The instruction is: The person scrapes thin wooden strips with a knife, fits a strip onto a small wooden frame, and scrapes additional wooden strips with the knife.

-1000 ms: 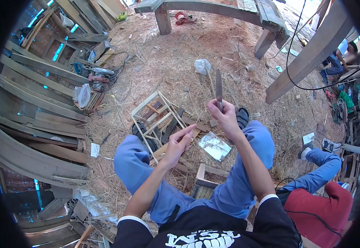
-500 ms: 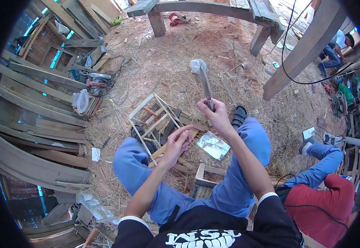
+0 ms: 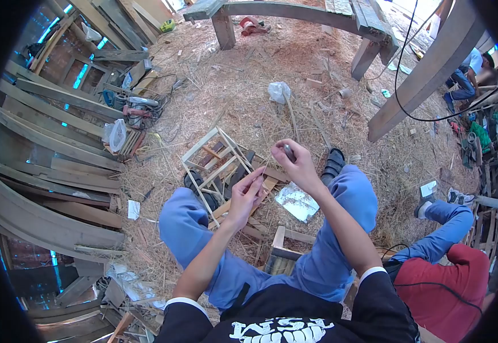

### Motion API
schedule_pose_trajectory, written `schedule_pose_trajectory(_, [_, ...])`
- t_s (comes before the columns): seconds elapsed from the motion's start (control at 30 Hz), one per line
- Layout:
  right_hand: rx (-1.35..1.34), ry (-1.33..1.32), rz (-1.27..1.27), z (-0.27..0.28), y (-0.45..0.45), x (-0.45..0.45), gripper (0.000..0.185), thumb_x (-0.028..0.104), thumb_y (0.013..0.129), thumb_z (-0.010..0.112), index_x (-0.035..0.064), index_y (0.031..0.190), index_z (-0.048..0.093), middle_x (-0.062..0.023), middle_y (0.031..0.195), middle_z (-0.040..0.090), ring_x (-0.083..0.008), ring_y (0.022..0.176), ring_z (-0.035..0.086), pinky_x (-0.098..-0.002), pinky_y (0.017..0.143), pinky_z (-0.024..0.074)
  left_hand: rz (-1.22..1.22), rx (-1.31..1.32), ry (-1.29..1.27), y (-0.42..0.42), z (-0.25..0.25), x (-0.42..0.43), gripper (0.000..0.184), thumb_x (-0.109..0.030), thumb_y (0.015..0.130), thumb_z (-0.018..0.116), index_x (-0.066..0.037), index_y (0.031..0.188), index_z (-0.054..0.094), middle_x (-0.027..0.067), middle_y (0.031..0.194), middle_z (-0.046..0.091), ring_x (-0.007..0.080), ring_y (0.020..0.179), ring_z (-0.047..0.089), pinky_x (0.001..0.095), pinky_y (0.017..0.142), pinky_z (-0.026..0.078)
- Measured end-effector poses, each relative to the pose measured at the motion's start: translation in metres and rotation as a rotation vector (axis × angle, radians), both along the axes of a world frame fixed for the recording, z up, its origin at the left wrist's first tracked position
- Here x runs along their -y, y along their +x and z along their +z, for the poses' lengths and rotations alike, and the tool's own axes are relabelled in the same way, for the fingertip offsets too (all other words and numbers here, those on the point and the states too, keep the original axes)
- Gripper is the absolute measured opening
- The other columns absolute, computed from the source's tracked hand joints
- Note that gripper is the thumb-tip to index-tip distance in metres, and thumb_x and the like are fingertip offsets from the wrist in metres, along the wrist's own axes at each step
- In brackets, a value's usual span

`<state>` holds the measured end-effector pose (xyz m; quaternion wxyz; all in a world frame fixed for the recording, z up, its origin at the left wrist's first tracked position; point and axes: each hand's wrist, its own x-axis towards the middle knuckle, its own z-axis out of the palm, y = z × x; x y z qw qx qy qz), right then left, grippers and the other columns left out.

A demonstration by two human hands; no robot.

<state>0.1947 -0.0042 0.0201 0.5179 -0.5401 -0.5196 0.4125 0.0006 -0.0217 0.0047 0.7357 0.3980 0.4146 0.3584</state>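
My right hand [image 3: 296, 166] is closed around a knife [image 3: 289, 152]. Only a short dark piece of it shows above the fist, and the blade is hard to make out now. Just to the left and lower, my left hand [image 3: 247, 197] is pinched, its fingertips on something thin and small that I cannot make out. The two hands are close together over my lap. A small frame of thin wooden sticks [image 3: 201, 150] stands on the ground beyond my left hand, by my foot. Below my right hand lies a white sheet [image 3: 297, 202] scattered with shavings.
A small wooden stool or box [image 3: 279, 236] sits between my knees. Timber boards [image 3: 60, 183] line the left side, near a circular saw [image 3: 140, 108]. A bench [image 3: 289, 10] stands ahead and a slanted beam [image 3: 420, 80] at right. Beside me sits a person in red [image 3: 440, 286]; another person [image 3: 466, 77] crouches farther off.
My right hand has turned the knife, so its long upright blade no longer shows. The left fingers have shifted slightly into a tighter pinch. The view has moved a little.
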Motion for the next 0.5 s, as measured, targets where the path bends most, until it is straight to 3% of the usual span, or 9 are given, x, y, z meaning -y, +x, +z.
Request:
schedule_pose_trajectory(0.13, [0.393,0.241,0.01,0.011,-0.008,0.009,0.033,0.034,0.092,0.071,0.003,0.104,0.065,-0.011,0.074,0.065,-0.0217,0.066,0.065,-0.0335,0.062,0.048,0.038,0.087,-0.012,-0.002,0.0,-0.002,0.04,-0.017,0.104,0.057,-0.006,0.142,0.055,-0.0058,0.07,0.043,0.0024,0.058,0.033,0.0203,0.049,0.027])
schedule_pose_trajectory(0.23, [0.511,0.351,0.11,0.005,-0.01,0.008,0.039,0.041,0.092,0.068,0.0042,0.105,0.066,-0.0146,0.079,0.065,-0.0301,0.072,0.066,-0.0396,0.065,0.0493,0.059,0.101,-0.026,-0.003,0.001,-0.003,0.039,-0.017,0.104,0.056,-0.007,0.141,0.055,-0.0064,0.07,0.04,0.0029,0.058,0.033,0.0212,0.05,0.026])
schedule_pose_trajectory(0.27, [0.516,0.223,0.187,0.005,-0.009,0.01,0.039,0.042,0.093,0.066,0.0048,0.106,0.066,-0.0132,0.081,0.066,-0.0299,0.078,0.066,-0.041,0.071,0.0491,0.043,0.094,-0.026,-0.006,0.0,-0.004,0.038,-0.018,0.104,0.055,-0.008,0.141,0.055,-0.0065,0.071,0.04,0.0032,0.059,0.033,0.0214,0.051,0.026])
schedule_pose_trajectory(0.37, [0.611,0.411,0.247,0.0,-0.012,0.007,0.035,0.037,0.093,0.066,0.0038,0.107,0.066,-0.0119,0.085,0.066,-0.0299,0.078,0.064,-0.0404,0.072,0.0483,0.047,0.146,-0.052,-0.011,0.0,-0.004,0.04,-0.017,0.104,0.055,-0.009,0.144,0.052,-0.0068,0.071,0.04,0.0028,0.059,0.032,0.0212,0.05,0.025])
schedule_pose_trajectory(0.5, [0.685,0.484,0.298,0.0,-0.012,0.005,0.038,0.042,0.092,0.064,0.0057,0.1,0.065,-0.009,0.085,0.065,-0.0282,0.078,0.063,-0.0387,0.072,0.0464,0.049,0.165,-0.087,-0.013,0.008,-0.004,0.044,-0.016,0.104,0.054,-0.01,0.148,0.048,-0.0069,0.071,0.04,0.0023,0.06,0.032,0.0202,0.051,0.025])
